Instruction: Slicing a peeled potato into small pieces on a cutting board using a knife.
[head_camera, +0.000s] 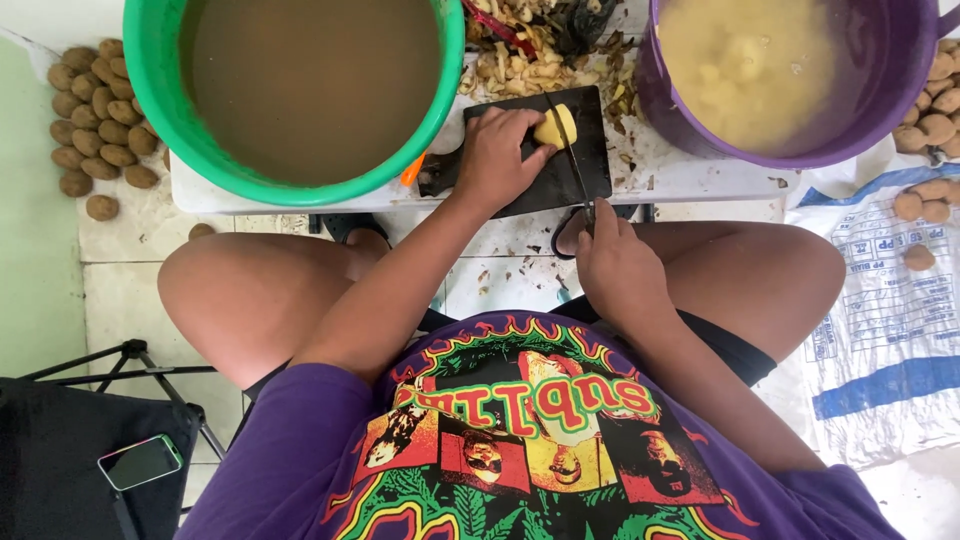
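Head view looks straight down on my two hands at a black board (560, 160) on the white worktop (690, 175). My left hand (495, 155) is curled down over a peeled yellow potato (556, 127), fingers bent and pressing it onto the board, thumb side close against its left flank. My right hand (618, 265) is closed tight round the handle of a knife (572, 160); the thin blade runs up from my fist and stands just at the potato's right side, touching or nearly so, I cannot tell which.

My worry is the short gap between blade and left fingertips: the potato looks wet and rounded, so it could roll or slide under pressure, and the edge could then run toward my fingers. The board also overhangs the worktop's near edge a little, so a hard push might tip or shift it.

Outward from the board: a heap of peelings (530, 50) lies just behind it. A green tub (160, 90) of murky brown water stands to the left, a purple tub (900, 120) of pale peeled pieces in water to the right. Unpeeled potatoes (95, 120) lie piled on the floor far left, more (935, 110) on a white sack (880, 340) at right. A phone (140, 462) rests on a dark stand at lower left.
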